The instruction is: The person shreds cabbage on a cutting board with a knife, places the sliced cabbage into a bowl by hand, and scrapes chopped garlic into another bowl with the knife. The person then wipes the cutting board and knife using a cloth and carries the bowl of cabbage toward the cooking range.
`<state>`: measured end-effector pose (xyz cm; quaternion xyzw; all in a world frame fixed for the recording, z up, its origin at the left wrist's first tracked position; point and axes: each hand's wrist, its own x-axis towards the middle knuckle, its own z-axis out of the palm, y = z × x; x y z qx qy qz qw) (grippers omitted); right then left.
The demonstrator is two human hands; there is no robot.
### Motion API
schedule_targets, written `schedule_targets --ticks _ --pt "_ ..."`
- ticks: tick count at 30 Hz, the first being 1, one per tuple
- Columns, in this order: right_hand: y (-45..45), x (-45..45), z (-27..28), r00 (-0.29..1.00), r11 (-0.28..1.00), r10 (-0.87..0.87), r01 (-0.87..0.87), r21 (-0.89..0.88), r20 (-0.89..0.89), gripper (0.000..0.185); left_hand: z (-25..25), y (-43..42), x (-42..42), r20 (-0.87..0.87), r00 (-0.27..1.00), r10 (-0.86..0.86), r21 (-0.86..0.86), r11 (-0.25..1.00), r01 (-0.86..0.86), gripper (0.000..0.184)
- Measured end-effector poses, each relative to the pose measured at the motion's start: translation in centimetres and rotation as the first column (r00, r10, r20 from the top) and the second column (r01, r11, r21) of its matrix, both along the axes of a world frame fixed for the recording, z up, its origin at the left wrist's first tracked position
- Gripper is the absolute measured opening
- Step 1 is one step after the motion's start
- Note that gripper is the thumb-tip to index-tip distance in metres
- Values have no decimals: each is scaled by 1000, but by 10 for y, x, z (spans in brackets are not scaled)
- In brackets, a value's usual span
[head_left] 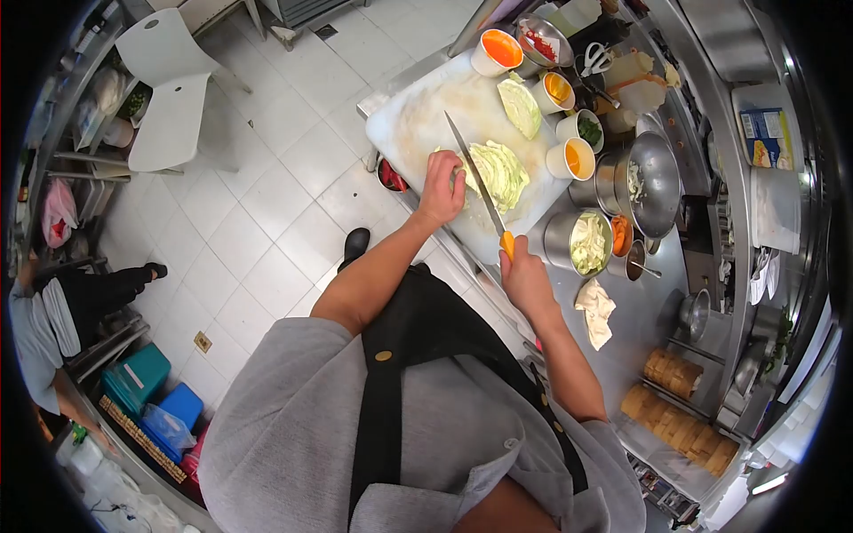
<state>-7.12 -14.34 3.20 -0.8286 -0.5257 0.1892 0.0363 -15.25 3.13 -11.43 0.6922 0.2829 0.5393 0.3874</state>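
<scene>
My right hand (526,277) is wrapped round the yellow handle of a long knife (475,171), whose blade points up and away over the cabbage. Cut cabbage (499,178) lies on the white cutting board (418,115), partly under the blade. At the cabbage's left edge is my left hand (442,186), its fingers bent; whether they hold a piece is hidden. A second cabbage wedge (519,107) rests farther back on the board. A steel pot (577,242) with cabbage pieces stands right of the board.
White cups, one with orange liquid (502,49), line the board's far right edge. Beyond are a large steel bowl (653,186) and scissors (597,59). A crumpled cloth (595,313) lies near my right forearm. Another person (53,320) is at far left, near a white chair (169,89).
</scene>
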Motion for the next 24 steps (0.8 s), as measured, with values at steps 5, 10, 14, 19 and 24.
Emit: schedule_targets --ticks 5,10,14,19,24 --pt "8 -6 5 1000 998 -13 13 -61 -2 27 -2 0 1 -14 1000 0 3 1000 0 17" --pt "23 -2 -9 1000 995 -8 7 -103 -10 29 -3 1 2 -25 1000 -2 14 1000 2 17" --pt "34 4 -33 1000 997 7 -8 -77 -10 28 -2 2 2 -23 1000 -18 -2 1000 18 16" --pt "55 16 -99 999 998 40 -40 47 12 28 -3 1 2 -62 997 -51 38 998 53 20" --pt "53 26 -77 999 989 11 -6 147 -35 31 -6 1 -1 -122 990 -76 71 994 85 26"
